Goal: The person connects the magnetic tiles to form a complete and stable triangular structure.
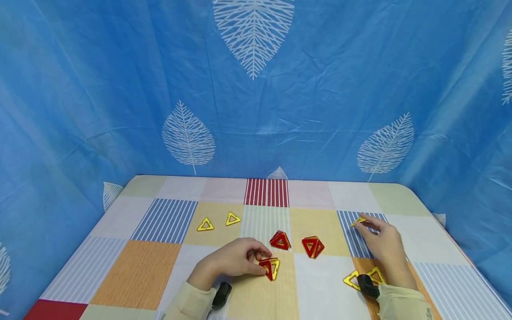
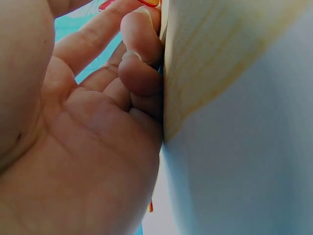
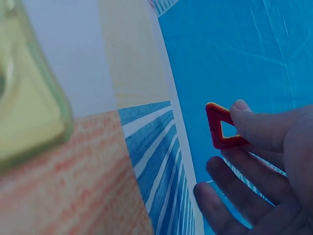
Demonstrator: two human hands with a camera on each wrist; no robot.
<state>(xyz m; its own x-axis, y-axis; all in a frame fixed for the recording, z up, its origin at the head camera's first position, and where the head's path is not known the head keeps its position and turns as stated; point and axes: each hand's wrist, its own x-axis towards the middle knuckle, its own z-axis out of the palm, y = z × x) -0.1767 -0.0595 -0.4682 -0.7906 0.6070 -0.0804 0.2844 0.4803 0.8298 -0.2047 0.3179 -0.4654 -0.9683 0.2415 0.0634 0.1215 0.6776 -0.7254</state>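
My left hand [image 1: 256, 261] rests on the checked tablecloth [image 1: 140, 271] with curled fingers holding a small red and yellow pyramid [image 1: 270, 268] of triangle tiles. The left wrist view shows only the palm and curled fingers [image 2: 139, 54] against the cloth, with a red edge of that pyramid [image 2: 149, 2] at the top. Further right and back, my right hand [image 1: 363, 223] pinches a triangle tile [image 1: 358, 220] lifted off the cloth; this tile [image 3: 221, 128] looks red in the right wrist view, held at a fingertip [image 3: 244, 115].
Two more red pyramids [image 1: 280, 240] [image 1: 313, 246] stand mid-table. Two flat yellow triangles [image 1: 205, 224] [image 1: 232, 218] lie at the back left, and others [image 1: 352, 280] [image 1: 376, 274] by my right wrist. Blue leaf-print curtain [image 1: 256, 89] surrounds the table.
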